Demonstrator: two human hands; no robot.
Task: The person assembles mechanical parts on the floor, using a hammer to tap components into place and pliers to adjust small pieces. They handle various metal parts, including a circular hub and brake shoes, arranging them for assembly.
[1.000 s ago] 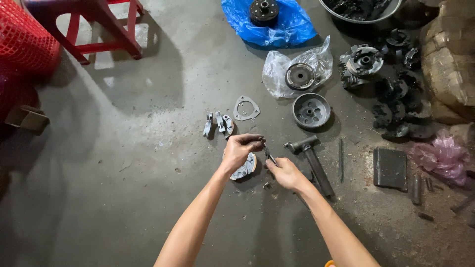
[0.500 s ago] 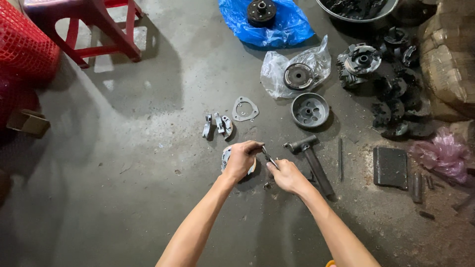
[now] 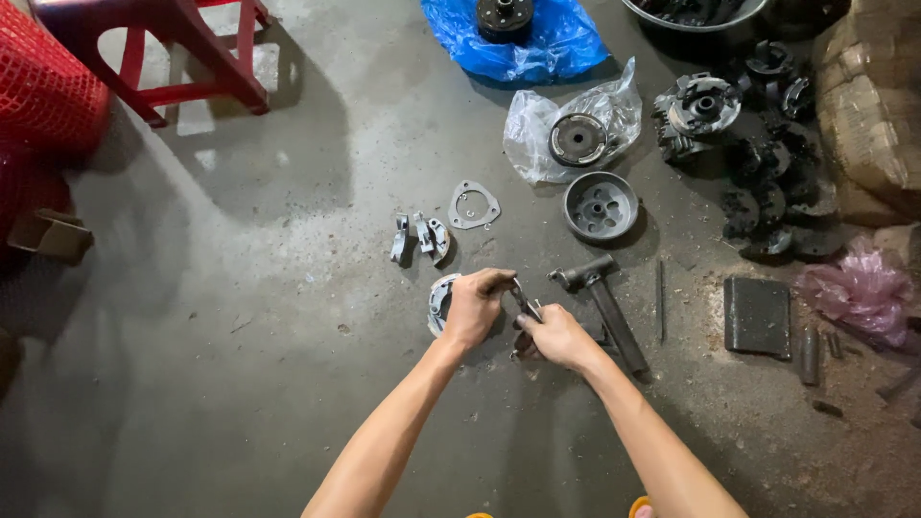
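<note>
The curved grey metal part is lying on the concrete floor, just left of the hammer. The left hand is pressing on it, fingers curled; the right hand is gripping pliers whose long axis is slanting up-left toward it.

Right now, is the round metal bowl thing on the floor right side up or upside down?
Right side up: the round metal drum sits open side upward, showing its inner floor and holes.
</note>
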